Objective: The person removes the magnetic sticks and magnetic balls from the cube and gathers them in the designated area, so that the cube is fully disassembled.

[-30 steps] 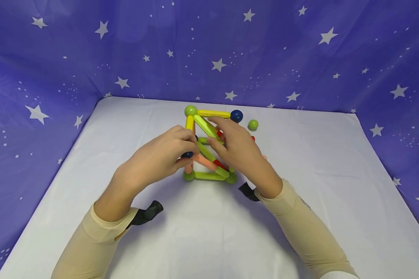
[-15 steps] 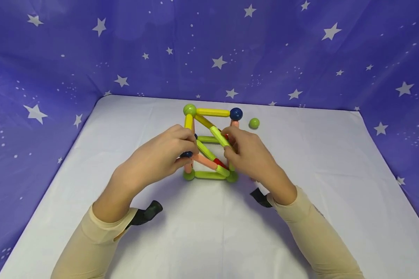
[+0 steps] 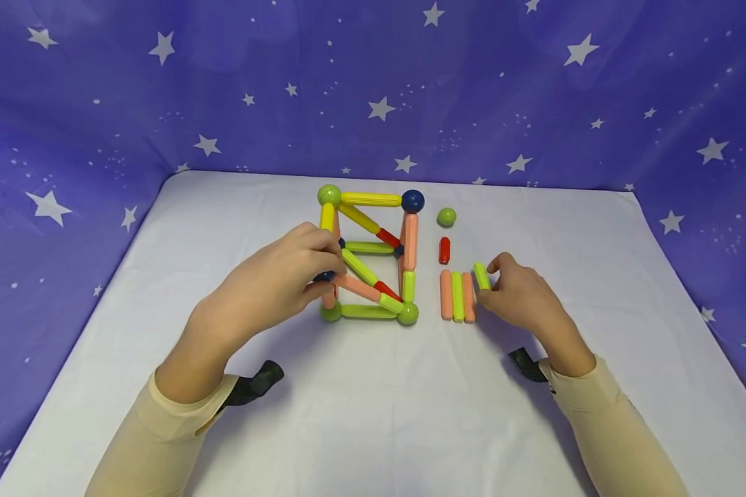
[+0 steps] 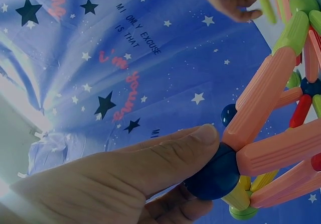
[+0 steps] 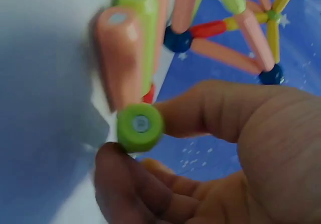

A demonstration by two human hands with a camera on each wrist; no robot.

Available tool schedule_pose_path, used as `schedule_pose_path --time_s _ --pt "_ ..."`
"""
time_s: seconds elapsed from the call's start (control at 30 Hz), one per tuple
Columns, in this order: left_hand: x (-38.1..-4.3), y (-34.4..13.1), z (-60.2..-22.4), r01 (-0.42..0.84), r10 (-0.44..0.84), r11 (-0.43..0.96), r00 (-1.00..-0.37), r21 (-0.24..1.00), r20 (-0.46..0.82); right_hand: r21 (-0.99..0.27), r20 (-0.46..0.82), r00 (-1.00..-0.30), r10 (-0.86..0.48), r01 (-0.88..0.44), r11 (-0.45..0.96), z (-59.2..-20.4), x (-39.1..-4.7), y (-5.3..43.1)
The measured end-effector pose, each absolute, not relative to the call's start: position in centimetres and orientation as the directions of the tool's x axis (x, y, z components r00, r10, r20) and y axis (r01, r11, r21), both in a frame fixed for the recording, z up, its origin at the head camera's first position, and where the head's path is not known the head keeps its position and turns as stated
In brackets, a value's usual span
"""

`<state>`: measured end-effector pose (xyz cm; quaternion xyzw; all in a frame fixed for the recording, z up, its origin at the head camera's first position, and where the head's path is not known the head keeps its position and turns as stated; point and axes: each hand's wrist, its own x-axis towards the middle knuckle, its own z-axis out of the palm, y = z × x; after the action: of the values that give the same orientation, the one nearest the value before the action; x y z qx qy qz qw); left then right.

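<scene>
My left hand (image 3: 270, 279) pinches a dark blue ball (image 4: 215, 179) at the near left upper corner of a frame built from magnetic sticks and balls. Two salmon sticks (image 4: 261, 101) join that ball in the left wrist view. Out to the right of the frame, my right hand (image 3: 525, 297) holds a light green magnetic stick (image 3: 481, 276) between thumb and fingers. Its round end (image 5: 141, 126) faces the right wrist camera. Beside it lies a short row with two salmon sticks (image 3: 446, 295) and a light green stick (image 3: 457, 297) between them.
A short red stick (image 3: 444, 250) and a loose green ball (image 3: 446, 217) lie behind the row. The frame has a dark blue ball (image 3: 413, 201) at its back right and a green ball (image 3: 407, 313) at its front right. Purple starry cloth (image 3: 379, 76) surrounds the white table (image 3: 373, 414).
My right hand has carried the light green stick rightwards from over the frame to the right end of the row. My left hand stays on the blue ball.
</scene>
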<state>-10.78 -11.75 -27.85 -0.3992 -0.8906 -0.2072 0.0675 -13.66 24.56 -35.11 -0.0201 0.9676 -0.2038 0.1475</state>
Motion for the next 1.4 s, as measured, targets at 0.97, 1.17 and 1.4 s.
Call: schedule_pose_path --time_s 0.97,1.17,1.4 --pt "-11.0 -11.9 -27.3 0.739 0.684 0.581 -0.671 0.342 0.286 -0.588 0.098 -0.909 -0.405 -0.381 0.713 -34.1 -11.8 18.9" --pt "-11.3 -12.1 -27.5 0.738 0.68 0.575 -0.671 0.353 0.296 -0.528 0.347 -0.704 -0.619 -0.692 0.492 -34.3 -11.4 13.1" --pt "-11.1 -12.3 -27.7 0.724 0.668 0.59 -0.686 0.357 0.287 -0.376 0.372 -0.674 -0.638 -0.738 0.56 -34.9 -11.8 9.1"
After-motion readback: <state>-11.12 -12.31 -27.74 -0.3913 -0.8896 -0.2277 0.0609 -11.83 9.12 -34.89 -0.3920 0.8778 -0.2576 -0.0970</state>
